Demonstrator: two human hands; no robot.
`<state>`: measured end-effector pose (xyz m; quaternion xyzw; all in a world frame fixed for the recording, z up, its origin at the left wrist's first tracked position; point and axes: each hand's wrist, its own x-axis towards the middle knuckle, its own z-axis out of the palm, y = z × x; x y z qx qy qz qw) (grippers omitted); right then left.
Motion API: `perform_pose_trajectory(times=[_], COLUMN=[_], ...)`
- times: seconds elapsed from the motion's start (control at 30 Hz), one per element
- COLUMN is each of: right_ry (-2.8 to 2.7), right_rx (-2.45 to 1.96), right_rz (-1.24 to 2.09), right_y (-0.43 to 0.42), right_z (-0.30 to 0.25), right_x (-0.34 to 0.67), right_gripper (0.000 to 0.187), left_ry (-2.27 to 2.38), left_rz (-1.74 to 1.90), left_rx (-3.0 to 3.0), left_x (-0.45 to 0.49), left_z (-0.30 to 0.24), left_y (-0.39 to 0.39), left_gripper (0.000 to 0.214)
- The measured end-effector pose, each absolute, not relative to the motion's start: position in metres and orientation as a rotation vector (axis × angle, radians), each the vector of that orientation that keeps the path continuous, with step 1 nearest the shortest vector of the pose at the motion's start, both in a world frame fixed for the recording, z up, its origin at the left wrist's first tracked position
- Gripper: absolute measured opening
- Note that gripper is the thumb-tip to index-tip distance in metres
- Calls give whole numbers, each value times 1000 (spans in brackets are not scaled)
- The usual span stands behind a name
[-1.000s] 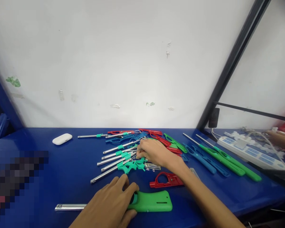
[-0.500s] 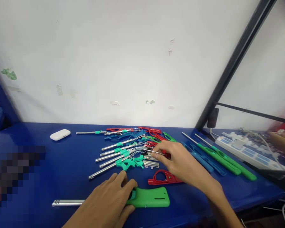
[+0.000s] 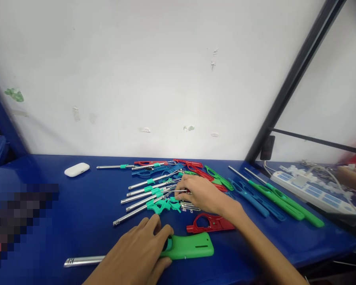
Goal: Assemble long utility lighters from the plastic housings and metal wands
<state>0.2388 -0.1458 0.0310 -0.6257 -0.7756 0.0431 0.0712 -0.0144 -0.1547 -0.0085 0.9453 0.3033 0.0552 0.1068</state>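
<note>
My left hand is closed round the middle of a green gas lighter lying on the blue table; its metal tube sticks out to the left. My right hand pinches a thin metal rod, which points left over the loose lighter parts; its other end is hidden in the hand. Beneath and left of it lie metal tubes with teal clips and wires, and several teal triggers. Clear fuel tanks sit just below the right hand. A red handle shell lies between my hands.
Red, blue and green handle shells lie behind my right hand. Green handles with metal rods and blue shells lie to the right, beside a white power strip. A white case sits far left. Another person's hand shows at right.
My right hand has moved left with the thin metal rod, uncovering more of the shells behind it. My left hand stays on the green lighter.
</note>
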Motion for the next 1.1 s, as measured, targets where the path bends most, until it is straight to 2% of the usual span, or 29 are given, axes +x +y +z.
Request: perform_pose_trajectory(times=[0.2, 0.37, 0.47, 0.77, 0.93, 1.1], right_ry=[-2281, -2158, -2078, -2234, -2301, -2313], right_rx=[-1869, -1996, -2056, -1891, -1925, -1993], right_rz=[74, 21, -5, 138, 160, 154], right_y=[-152, -156, -158, -161, -152, -145], right_z=[33, 32, 32, 36, 26, 26], right_x=[249, 263, 265, 248, 251, 238], right_gripper=[18, 22, 24, 12, 26, 30], left_ry=[823, 856, 880, 899, 881, 898], left_rz=[211, 98, 160, 145, 149, 90], left_rx=[2792, 2775, 2754, 2782, 2774, 2801], left_x=[-23, -15, -12, -11, -14, -16], left_z=[-29, -9, -2, -1, -12, -20], left_y=[-153, -156, -157, -156, -155, -155], left_gripper=[58, 47, 43, 42, 48, 55])
